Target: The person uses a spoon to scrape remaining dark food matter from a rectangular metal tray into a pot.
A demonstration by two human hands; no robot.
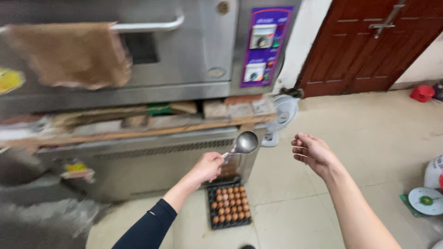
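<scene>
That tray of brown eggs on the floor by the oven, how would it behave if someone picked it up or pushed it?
The egg tray looks nearly full, so it is probably heavy for its size. The eggs sit loose in open cups; tilting could likely spill and crack them. Flat on the smooth tiled floor, it would probably slide rather than tip when pushed. Whether the tray is stiff is unclear.

Around the egg tray (229,205) on the floor, tile lies bare to its right and front, open for a hand. Behind it stands the steel oven (152,157), its cluttered wooden shelf (138,131) overhanging; a small fan (281,117) stands further right beside the oven.
</scene>
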